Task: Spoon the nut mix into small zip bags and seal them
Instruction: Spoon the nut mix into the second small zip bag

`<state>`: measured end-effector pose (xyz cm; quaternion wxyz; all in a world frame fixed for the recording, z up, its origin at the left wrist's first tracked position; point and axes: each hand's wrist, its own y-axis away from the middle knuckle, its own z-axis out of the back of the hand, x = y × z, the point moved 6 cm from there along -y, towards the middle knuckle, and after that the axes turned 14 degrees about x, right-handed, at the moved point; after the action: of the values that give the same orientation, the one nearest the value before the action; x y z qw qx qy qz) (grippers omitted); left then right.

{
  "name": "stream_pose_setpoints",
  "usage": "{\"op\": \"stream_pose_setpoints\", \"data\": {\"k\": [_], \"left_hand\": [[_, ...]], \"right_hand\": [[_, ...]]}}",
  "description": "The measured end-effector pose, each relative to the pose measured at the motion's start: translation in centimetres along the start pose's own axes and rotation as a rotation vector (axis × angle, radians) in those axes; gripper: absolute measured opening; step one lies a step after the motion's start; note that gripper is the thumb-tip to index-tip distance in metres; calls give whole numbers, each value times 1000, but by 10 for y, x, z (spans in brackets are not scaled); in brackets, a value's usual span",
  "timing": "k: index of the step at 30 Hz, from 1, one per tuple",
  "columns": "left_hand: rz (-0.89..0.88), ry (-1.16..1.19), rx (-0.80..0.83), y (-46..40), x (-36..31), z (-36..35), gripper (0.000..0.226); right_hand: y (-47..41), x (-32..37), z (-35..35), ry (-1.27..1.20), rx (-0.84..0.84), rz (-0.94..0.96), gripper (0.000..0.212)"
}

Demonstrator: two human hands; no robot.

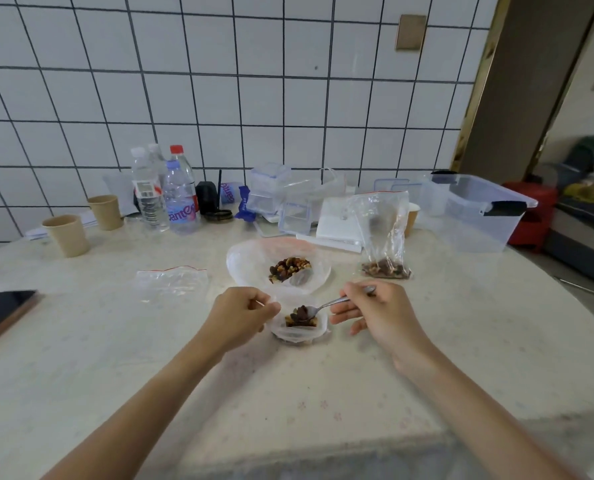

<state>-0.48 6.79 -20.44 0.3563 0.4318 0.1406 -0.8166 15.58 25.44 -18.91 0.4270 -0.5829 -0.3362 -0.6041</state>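
Two hands work just in front of the bowl (pixel 240 268) that holds the remaining nut mix (pixel 290 266): the left hand (pixel 243 315) pinches the rim of the open zip bag (pixel 300 329), its fingers curled on the plastic, while the right hand (pixel 375 311) grips the spoon (pixel 318 309), its loaded tip over the bag's mouth. To do this well, I judge the left should hold the mouth wide and steady while the spoon tips slowly and low inside it, so nothing spills. Beyond the bowl stand bottles (pixel 181 199) and clear tubs (pixel 479 213) against a white tiled wall (pixel 219 81), a filled bag (pixel 385 237) stands to its right and an empty bag (pixel 171 282) lies to its left, all on a pale table (pixel 288 410).
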Motion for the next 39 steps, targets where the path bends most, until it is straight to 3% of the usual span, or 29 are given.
{"op": "stream_pose_setpoints", "data": {"k": [6,9,11,14,17,21,29,34,39], "left_hand": [[-147,-263,-122,17,-24,5,5],[-140,-332,-117,21,-25,5,9],[-120,-336,-119,23,-22,9,11],[-97,-335,-130,24,-16,13,14],[-81,-377,-109,23,-12,13,20],[-89,-424,-162,18,-18,29,30],[-393,-533,-305,-38,-72,61,15],[-357,-819,-85,-112,-92,41,48],[-273,-900,147,-163,-83,13,42]], "right_hand": [[17,22,-32,530,168,290,17],[27,30,-48,926,299,435,23],[32,35,-50,1018,294,511,25],[30,39,-43,936,250,503,21],[18,37,-28,615,173,365,15],[-1,43,-9,338,55,334,16],[-64,44,9,300,-123,182,25],[-93,37,-8,436,-98,144,33],[-102,33,-23,516,-87,160,34]]}}
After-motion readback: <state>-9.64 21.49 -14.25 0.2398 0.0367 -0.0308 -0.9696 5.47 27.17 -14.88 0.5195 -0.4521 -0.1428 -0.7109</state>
